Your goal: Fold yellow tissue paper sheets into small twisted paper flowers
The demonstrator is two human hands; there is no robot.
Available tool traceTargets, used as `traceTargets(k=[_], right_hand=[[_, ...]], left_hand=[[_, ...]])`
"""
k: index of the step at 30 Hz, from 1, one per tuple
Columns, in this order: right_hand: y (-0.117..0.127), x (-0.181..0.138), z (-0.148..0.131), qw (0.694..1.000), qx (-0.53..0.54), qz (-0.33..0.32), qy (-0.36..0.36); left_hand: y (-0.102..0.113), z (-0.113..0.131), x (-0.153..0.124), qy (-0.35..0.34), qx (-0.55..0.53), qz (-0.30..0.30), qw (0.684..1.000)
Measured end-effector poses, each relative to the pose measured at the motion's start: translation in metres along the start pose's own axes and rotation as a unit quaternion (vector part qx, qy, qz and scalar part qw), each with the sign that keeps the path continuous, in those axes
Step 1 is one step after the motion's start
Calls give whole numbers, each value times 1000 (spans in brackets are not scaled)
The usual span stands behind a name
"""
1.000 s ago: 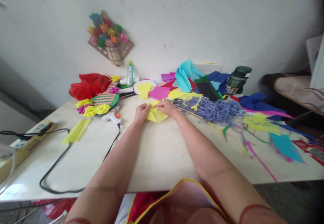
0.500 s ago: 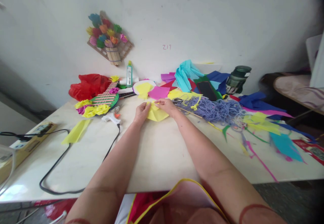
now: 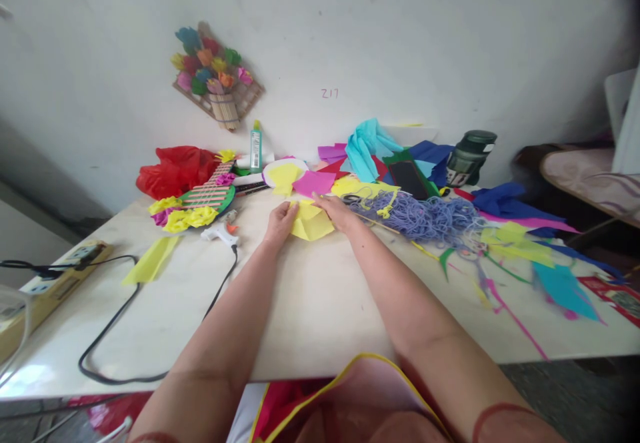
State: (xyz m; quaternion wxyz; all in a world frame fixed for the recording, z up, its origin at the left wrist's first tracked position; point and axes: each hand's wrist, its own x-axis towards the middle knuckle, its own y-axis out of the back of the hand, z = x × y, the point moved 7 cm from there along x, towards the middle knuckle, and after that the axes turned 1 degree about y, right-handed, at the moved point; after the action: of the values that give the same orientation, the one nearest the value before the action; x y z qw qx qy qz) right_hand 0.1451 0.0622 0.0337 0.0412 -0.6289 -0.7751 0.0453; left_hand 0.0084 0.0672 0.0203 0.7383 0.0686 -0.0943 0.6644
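A piece of yellow crepe paper [image 3: 313, 223] with a crease across it lies between my two hands near the middle of the table. My left hand [image 3: 281, 221] is closed on its left edge, with the thumb on top. Over the upper right edge, my right hand [image 3: 336, 211] touches the paper, thumb and forefinger stretched out and slightly apart; its other fingers are partly hidden. Just beyond my hands are a magenta paper piece [image 3: 314, 183] and a white round piece [image 3: 301, 165] with yellow paper [image 3: 284, 178] on it.
A white glue gun [image 3: 220, 232] with a black cord lies left of my hands, near a decorated green craft [image 3: 226, 199]. Tangled purple yarn [image 3: 425, 216], a phone [image 3: 409, 179] and a dark bottle [image 3: 470, 158] are on the right. A power strip [image 3: 65, 283] sits at the left edge.
My right hand has shifted slightly right, its fingers going from a pinch to stretched out. The yellow paper is spread flatter. My left hand stays almost in place.
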Motion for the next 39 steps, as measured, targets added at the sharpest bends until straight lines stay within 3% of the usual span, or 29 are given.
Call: traceTargets(k=[9,17,24,33,39], right_hand=[[-2,1,3,996,-89,-18,1],[-8,0,1,994,-94,-51,26],[-2,2,-4,982,-176,-10,66],[-7,2,-1,988,-133,-51,58],[-12,-4,-3,993,-98,-64,20]], left_hand=[[-5,-1,-2,17,-16,-24,999],[-4,0,-4,18,-28,-26,999],[-6,1,-5,24,-51,-34,998],[3,-1,-2,31,-25,21,999],[0,5,-4,11,-28,10,1000]])
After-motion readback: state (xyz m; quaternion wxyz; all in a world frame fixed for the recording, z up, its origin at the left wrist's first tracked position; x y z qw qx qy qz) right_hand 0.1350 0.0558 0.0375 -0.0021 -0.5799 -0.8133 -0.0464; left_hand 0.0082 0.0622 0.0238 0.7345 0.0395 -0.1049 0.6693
